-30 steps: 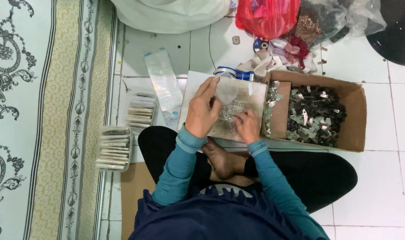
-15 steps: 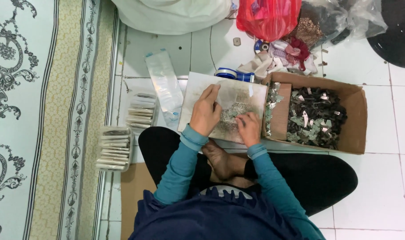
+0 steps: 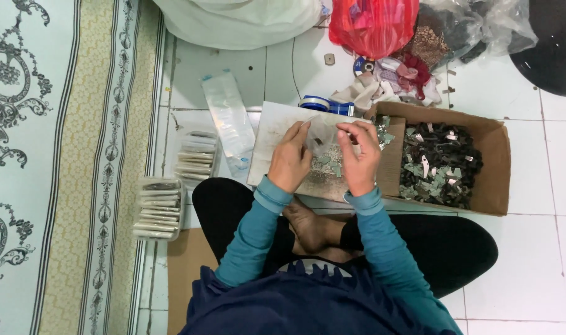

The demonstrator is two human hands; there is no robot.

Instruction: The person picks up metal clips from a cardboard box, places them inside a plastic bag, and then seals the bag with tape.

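The person sat cross-legged on the white tiled floor (image 3: 531,260). Both hands were raised over a flat grey-white board (image 3: 272,133) that lay on the floor in front of the knees. The left hand (image 3: 290,160) and the right hand (image 3: 359,158) together held a small clear plastic bag (image 3: 320,131) just above the board. The grip of each hand was pinched on the bag's upper edge, fingers curled, the left at its left side and the right at its right side. What the bag contained could not be made out. Small grey-green pieces (image 3: 329,164) lay scattered on the board between the hands.

An open brown cardboard box (image 3: 497,167) filled with dark and pale small parts touched the board's right edge. Two rows of filled clear packets (image 3: 159,208) stood on the floor to the left, near a patterned carpet (image 3: 53,167). A red plastic bag (image 3: 373,25) lay beyond the box.
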